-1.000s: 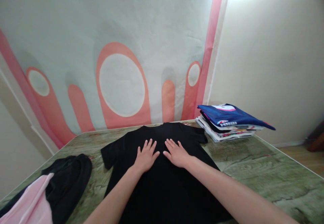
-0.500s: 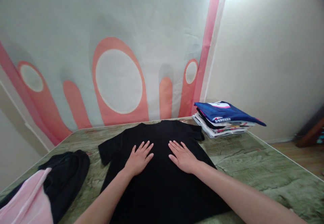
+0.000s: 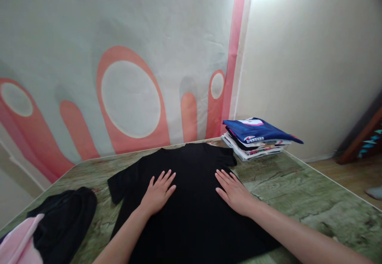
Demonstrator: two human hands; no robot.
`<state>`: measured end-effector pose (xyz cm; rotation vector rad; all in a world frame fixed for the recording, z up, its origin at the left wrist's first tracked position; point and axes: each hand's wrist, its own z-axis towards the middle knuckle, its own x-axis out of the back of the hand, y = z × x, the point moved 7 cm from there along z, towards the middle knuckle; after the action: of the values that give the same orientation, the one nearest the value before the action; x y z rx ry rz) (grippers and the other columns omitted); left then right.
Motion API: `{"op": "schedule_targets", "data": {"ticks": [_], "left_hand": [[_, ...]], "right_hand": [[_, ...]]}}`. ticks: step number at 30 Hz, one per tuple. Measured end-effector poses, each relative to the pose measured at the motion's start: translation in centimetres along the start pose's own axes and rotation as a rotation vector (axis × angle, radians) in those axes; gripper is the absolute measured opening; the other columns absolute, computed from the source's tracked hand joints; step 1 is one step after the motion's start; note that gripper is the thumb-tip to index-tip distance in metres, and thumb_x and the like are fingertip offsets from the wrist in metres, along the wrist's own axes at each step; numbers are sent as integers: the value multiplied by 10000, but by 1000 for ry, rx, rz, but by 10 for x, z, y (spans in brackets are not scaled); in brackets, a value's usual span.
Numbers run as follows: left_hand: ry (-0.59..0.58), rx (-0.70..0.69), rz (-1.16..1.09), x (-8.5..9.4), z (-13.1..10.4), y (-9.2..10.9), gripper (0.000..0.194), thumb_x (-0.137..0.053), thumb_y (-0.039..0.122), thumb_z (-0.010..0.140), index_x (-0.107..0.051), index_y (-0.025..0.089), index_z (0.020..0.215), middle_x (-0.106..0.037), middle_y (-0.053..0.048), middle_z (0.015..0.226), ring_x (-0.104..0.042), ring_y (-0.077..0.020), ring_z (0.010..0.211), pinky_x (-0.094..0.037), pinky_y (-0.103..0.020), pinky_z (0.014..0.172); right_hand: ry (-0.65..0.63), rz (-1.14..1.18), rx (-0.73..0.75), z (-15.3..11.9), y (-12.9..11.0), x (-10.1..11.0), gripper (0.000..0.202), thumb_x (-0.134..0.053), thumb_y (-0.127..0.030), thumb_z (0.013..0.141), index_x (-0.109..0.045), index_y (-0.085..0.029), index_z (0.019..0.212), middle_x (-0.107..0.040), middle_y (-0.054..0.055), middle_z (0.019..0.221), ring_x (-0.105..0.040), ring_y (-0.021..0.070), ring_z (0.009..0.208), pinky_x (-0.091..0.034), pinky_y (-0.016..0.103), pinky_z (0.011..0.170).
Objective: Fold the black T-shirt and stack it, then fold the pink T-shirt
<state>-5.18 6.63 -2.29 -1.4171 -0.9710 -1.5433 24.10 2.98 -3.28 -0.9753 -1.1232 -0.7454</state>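
A black T-shirt lies spread out on the table, its neck toward the wall and its short sleeves out to the sides. My left hand rests flat on the left part of the shirt's body, fingers stretched out. On the right part, near the shirt's side edge, my right hand also lies palm down with extended fingers. Neither hand grips the cloth. The shirt's lower edge runs out of view at the bottom.
At the back right corner stands a stack of folded clothes, a dark blue garment on top. To the left lie a crumpled black garment and a pink cloth. The wood-patterned table meets a wall with a printed hanging.
My right hand has slid outward to the right across the shirt, widening the gap between my hands. The head view has turned slightly to the right.
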Motion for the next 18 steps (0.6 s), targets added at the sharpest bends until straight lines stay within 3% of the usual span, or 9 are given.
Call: {"op": "schedule_targets", "data": {"ticks": [3, 7, 9, 11, 13, 15, 18], "left_hand": [[-4, -3, 1, -1, 0, 1, 557, -194, 574, 960, -192, 374, 1480, -186, 26, 1555, -157, -271, 1426, -149, -557, 1104], [-17, -9, 9, -3, 1, 2, 554, -191, 567, 963, -187, 370, 1480, -183, 28, 1555, -152, -274, 1426, -140, -573, 1100], [-11, -5, 19, -3, 1, 2, 553, -200, 561, 964, -183, 366, 1482, -182, 22, 1556, -148, -277, 1427, -144, -572, 1099], [-5, -5, 28, -3, 2, 2, 550, -208, 554, 965, -180, 366, 1482, -180, 16, 1557, -144, -279, 1428, -152, -566, 1098], [-6, -8, 34, -3, 2, 3, 547, -212, 551, 965, -183, 370, 1480, -178, 18, 1557, -145, -278, 1428, -161, -563, 1098], [-10, -12, 39, -2, 2, 3, 546, -213, 552, 965, -189, 372, 1479, -177, 23, 1556, -148, -276, 1427, -163, -564, 1098], [-20, -18, 34, -1, 0, 5, 550, -204, 556, 964, -187, 371, 1481, -176, 32, 1554, -149, -272, 1428, -152, -569, 1101]], "right_hand": [[-17, -5, -7, -6, 3, 2, 635, -181, -541, 954, -214, -210, 1495, -167, 35, 1555, -108, 213, 1435, -105, 451, 1156], [-125, -20, -80, 9, -5, 7, 667, -313, -536, 918, -295, -166, 1472, -210, 96, 1540, -162, 306, 1418, -185, 527, 1114], [-141, -8, -69, 24, -24, 12, 687, -366, -538, 899, -318, -148, 1462, -217, 126, 1535, -177, 331, 1410, -212, 544, 1097], [-92, 36, 47, 42, -56, 16, 703, -342, -562, 905, -280, -156, 1476, -173, 113, 1548, -145, 306, 1422, -173, 534, 1117], [-68, 86, 185, 59, -85, 10, 726, -304, -599, 909, -236, -166, 1488, -142, 96, 1555, -108, 274, 1432, -143, 512, 1134], [-68, 111, 252, 77, -100, -2, 729, -264, -619, 913, -232, -173, 1489, -152, 88, 1555, -102, 258, 1434, -114, 497, 1142], [-54, 97, 215, 107, -86, -18, 675, -212, -578, 940, -268, -173, 1477, -209, 80, 1544, -134, 237, 1430, -75, 475, 1149]]}}
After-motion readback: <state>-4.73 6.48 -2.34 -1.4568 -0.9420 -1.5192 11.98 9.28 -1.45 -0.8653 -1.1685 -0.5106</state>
